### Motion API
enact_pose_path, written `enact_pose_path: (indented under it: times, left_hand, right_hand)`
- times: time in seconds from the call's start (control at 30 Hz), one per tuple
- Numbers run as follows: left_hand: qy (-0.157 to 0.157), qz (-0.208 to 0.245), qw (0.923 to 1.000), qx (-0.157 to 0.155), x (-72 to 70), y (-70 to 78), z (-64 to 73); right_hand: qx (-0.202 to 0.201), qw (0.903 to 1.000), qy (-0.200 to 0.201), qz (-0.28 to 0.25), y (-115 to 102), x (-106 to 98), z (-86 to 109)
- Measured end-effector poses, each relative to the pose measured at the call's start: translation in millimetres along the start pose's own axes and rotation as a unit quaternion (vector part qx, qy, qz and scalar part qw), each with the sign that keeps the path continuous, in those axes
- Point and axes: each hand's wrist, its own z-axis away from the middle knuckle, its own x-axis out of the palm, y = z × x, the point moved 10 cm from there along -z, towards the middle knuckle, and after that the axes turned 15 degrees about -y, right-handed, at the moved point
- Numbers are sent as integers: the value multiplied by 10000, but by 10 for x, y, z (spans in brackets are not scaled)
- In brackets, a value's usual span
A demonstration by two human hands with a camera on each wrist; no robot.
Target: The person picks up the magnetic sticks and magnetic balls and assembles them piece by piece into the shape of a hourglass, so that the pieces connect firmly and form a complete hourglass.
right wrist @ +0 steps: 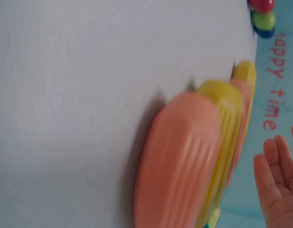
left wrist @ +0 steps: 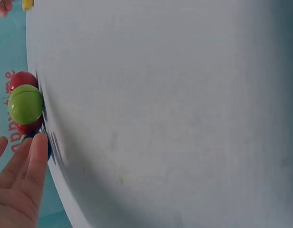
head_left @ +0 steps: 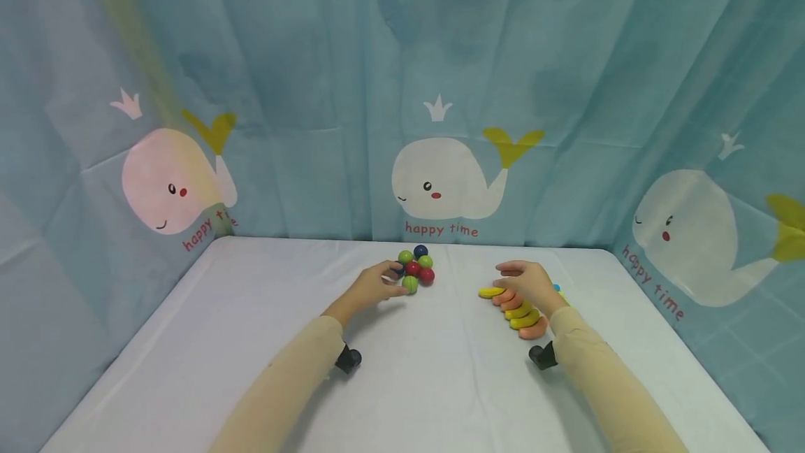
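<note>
In the head view, a cluster of small red, green and dark blue balls lies toward the back of the table. Beside it is my left hand (head_left: 375, 285), thumb by the front green ball (head_left: 410, 284) and fingers near a dark blue ball (head_left: 399, 270). The left wrist view has the fingertips overlapping a blue ball (left wrist: 49, 148), the fingers extended; whether they touch it I cannot tell. My right hand (head_left: 527, 282) hovers over a slanting row of curved, ribbed yellow pieces (head_left: 525, 320) and orange pieces (head_left: 533, 329). Its fingers look straight in the right wrist view, with nothing in them.
A white cloth covers the table (head_left: 440, 383). Behind it and at both sides hangs a blue curtain (head_left: 302, 124) printed with whales. A small blue thing (head_left: 556, 287) shows just beyond the right wrist, partly hidden. Red balls (head_left: 426, 276) sit at the cluster's right side.
</note>
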Motion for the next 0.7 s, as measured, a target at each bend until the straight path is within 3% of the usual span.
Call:
enact_pose_path:
  times: [0.27, 0.47, 0.7]
  left_hand:
    - [-27, 330, 9993, -182, 26, -27, -19]
    - [-12, 625, 9977, -275, 47, -13, -16]
    - [-36, 721, 9965, -411, 93, -93, -86]
  right_hand:
    - [501, 9971, -76, -571, 203, -34, 20]
    - [597, 9947, -218, -805, 254, -19, 5]
    - [1206, 9826, -378, -1359, 381, 53, 18]
